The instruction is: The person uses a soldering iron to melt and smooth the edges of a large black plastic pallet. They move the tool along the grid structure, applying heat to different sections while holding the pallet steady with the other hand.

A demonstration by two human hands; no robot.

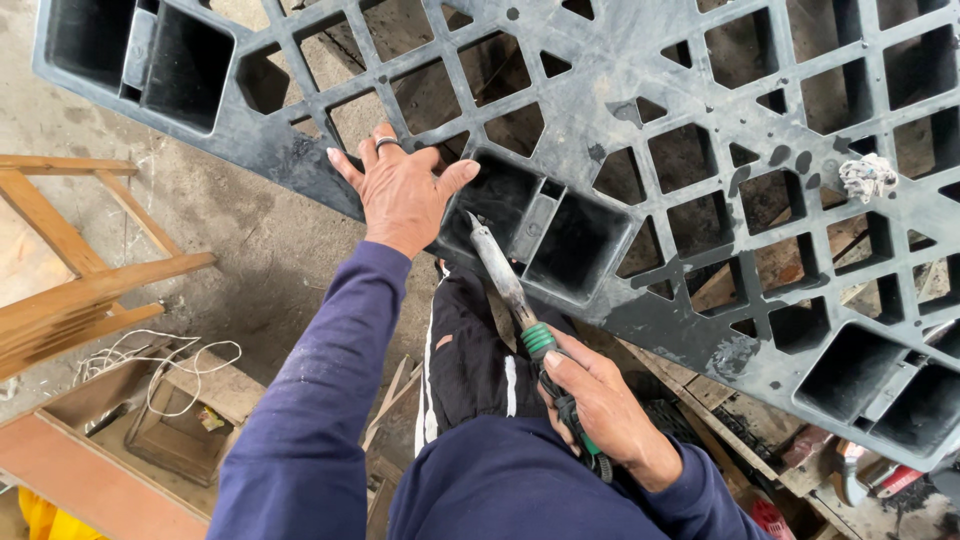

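Note:
A large black plastic pallet (600,110) with a grid of square and triangular openings fills the upper part of the head view, tilted toward me. My left hand (398,190), wearing a ring, lies flat with fingers spread on the pallet's near edge. My right hand (600,400) grips the green-banded handle of a soldering iron (505,280). Its long metal tip points up at the pallet's edge, just right of my left thumb, beside a deep square pocket (575,245).
A wooden frame (70,280) stands at left on the concrete floor. Below it lie a coil of white cord (160,355) and a wooden box (170,430). A white rag (868,176) sits on the pallet at right. Scrap wood and tools lie at bottom right.

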